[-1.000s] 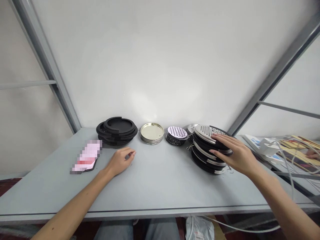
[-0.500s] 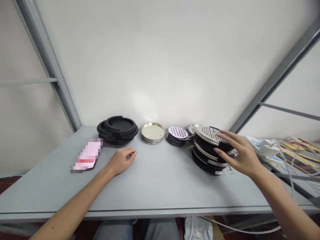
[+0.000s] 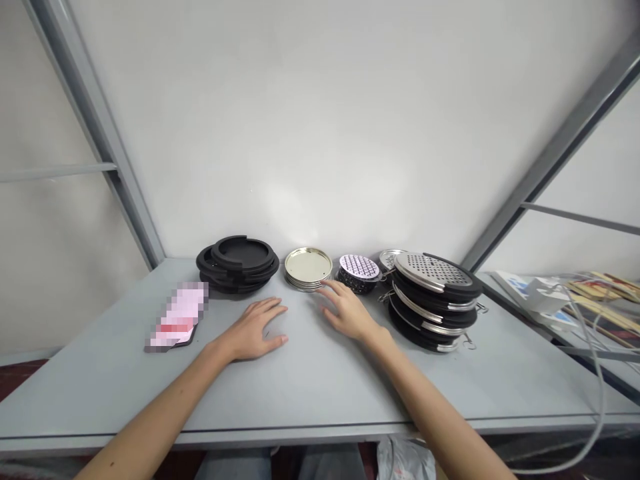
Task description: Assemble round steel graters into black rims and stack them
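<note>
My left hand (image 3: pixel 254 330) rests on the grey table with thumb and fingers apart, holding nothing. In front of it lies a pile of black round rings or trays (image 3: pixel 237 263). My right hand (image 3: pixel 345 310) is open, its fingertips close to the near edge of a stack of shallow round metal lids (image 3: pixel 309 265); I cannot tell whether they touch. Just beyond that hand is a stack of dark round pieces topped by a pale perforated disc (image 3: pixel 359 267). Farther right stands a taller stack of black-rimmed discs with metal bands and wire clips, a perforated metal plate (image 3: pixel 433 269) on top.
A phone (image 3: pixel 179 317) with a blurred screen lies at left on the table (image 3: pixel 310 400). Another round metal disc (image 3: pixel 389 257) is partly hidden behind the tall stack. To the right are a white box (image 3: pixel 547 293), flat strips and a white cable (image 3: pixel 597 380). Grey frame posts flank the wall.
My right hand has left the tall stack at right and moved left to the metal lids. My left hand's fingers have spread out, and the hand has shifted slightly right.
</note>
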A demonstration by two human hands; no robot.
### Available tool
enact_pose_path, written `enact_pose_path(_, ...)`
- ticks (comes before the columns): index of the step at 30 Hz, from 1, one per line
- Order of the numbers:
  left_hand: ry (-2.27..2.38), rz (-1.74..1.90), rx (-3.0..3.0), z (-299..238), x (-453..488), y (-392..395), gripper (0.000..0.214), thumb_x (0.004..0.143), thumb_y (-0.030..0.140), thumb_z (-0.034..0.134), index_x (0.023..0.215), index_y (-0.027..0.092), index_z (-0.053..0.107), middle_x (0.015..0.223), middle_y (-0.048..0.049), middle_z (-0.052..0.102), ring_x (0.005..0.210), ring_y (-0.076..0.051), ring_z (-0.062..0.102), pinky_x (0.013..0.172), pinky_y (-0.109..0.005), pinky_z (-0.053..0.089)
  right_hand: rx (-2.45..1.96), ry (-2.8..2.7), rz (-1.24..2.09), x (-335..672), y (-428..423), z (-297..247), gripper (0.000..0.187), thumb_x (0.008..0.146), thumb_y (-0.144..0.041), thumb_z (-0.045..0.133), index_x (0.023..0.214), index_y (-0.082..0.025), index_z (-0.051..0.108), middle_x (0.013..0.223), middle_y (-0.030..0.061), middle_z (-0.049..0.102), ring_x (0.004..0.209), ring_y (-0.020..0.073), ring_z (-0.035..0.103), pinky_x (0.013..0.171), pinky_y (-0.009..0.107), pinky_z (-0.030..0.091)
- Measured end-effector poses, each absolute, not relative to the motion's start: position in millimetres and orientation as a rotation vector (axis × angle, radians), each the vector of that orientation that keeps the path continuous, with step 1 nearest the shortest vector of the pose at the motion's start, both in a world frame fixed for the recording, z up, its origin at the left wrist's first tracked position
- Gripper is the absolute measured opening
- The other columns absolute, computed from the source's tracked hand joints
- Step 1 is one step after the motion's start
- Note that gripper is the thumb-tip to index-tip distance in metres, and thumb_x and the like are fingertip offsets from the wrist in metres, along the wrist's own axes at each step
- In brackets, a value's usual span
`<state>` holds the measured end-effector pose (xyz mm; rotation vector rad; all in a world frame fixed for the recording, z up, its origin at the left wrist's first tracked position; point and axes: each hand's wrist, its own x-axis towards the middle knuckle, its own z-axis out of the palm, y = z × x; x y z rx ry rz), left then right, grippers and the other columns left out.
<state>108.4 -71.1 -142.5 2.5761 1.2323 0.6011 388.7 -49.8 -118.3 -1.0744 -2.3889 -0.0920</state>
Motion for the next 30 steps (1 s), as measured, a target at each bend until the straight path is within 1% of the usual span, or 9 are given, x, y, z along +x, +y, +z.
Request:
enact_pose_path(3,1.263,0.469,2.571,-142.5,108.7,-71.3,0.060,0.088,0.055,0.053,0.137,0.022,0.049,0.149,-0.0130,0.039,0.138,-0.032,0.033,0.113,-0.049,0.027,-1.184,-2.214,-0.176,378.8,-20.9,-134.4,0.042,0.093,-0.019,0.043,0.134,-0.016,0.050,0.140,0.0148,0.049,0.133,0.0296,0.040,0.108,0.051,0.036)
enact_pose_path(5,1.274,0.454,2.565,-142.2,109.0,-71.1,0.058,0.089,0.056,0.051,0.136,0.023,0.050,0.150,-0.0121,0.039,0.139,-0.031,0.033,0.113,-0.048,0.027,-1.205,-2.202,-0.186,373.5,-8.8,-139.3,0.040,0.094,-0.018,0.041,0.132,-0.017,0.052,0.138,0.0122,0.053,0.135,0.0301,0.038,0.108,0.051,0.035)
enact_pose_path(9,1.284,0.483,2.546,-143.1,109.0,-70.0,0.054,0.091,0.056,0.048,0.135,0.025,0.052,0.149,-0.0097,0.041,0.138,-0.031,0.034,0.113,-0.048,0.028,-1.269,-2.158,-0.113,364.3,2.1,-140.6,0.028,0.094,-0.021,0.045,0.111,-0.020,0.067,0.118,0.0083,0.067,0.121,0.0289,0.050,0.098,0.046,0.042)
enact_pose_path(13,1.284,0.485,2.551,-143.8,108.8,-69.4,0.052,0.092,0.055,0.047,0.135,0.026,0.052,0.149,-0.0097,0.041,0.137,-0.031,0.035,0.112,-0.048,0.029,-1.237,-2.100,-0.057,361.5,5.8,-137.7,0.019,0.092,-0.025,0.053,0.096,-0.023,0.072,0.106,0.0057,0.071,0.108,0.0258,0.057,0.093,0.043,0.042)
enact_pose_path(19,1.276,0.545,2.539,-144.2,109.1,-70.0,0.047,0.092,0.051,0.049,0.132,0.026,0.055,0.146,-0.0086,0.045,0.135,-0.030,0.039,0.112,-0.047,0.031,-1.221,-2.053,-0.047,362.3,5.5,-130.7,0.015,0.090,-0.025,0.056,0.091,-0.023,0.071,0.099,0.0052,0.072,0.098,0.0240,0.061,0.090,0.042,0.042)
enact_pose_path(22,1.295,0.588,2.494,-145.3,108.1,-69.4,0.048,0.093,0.050,0.049,0.133,0.025,0.054,0.145,-0.0089,0.047,0.133,-0.029,0.042,0.111,-0.046,0.033,-1.080,-2.030,-0.038,363.7,-2.8,-122.3,0.016,0.091,-0.027,0.055,0.092,-0.023,0.071,0.100,0.0055,0.071,0.098,0.0229,0.062,0.090,0.041,0.044)
enact_pose_path(24,1.326,0.638,2.435,-145.7,106.9,-68.9,0.052,0.094,0.049,0.047,0.139,0.024,0.046,0.146,-0.0096,0.044,0.134,-0.029,0.041,0.112,-0.045,0.033,-0.906,-1.991,-0.040,365.9,-15.1,-115.8,0.016,0.091,-0.026,0.054,0.096,-0.023,0.070,0.102,0.0066,0.070,0.098,0.0219,0.062,0.088,0.039,0.047)
enact_pose_path(27,1.333,0.747,2.358,-145.1,105.2,-68.6,0.062,0.097,0.046,0.043,0.150,0.022,0.023,0.152,-0.0114,0.034,0.137,-0.029,0.037,0.112,-0.046,0.033,-0.704,-1.978,-0.062,369.6,-41.1,-110.9,0.017,0.089,-0.021,0.057,0.101,-0.023,0.067,0.103,0.0078,0.070,0.096,0.0211,0.063,0.084,0.038,0.050)
enact_pose_path(30,1.263,0.795,2.345,-142.3,105.7,-69.9,0.064,0.099,0.042,0.037,0.153,0.021,0.008,0.156,-0.0121,0.025,0.140,-0.030,0.032,0.114,-0.047,0.030,-0.608,-2.078,-0.007,371.2,-64.4,-115.2,0.015,0.086,-0.019,0.058,0.097,-0.023,0.067,0.094,0.0071,0.071,0.086,0.0199,0.065,0.075,0.036,0.052)
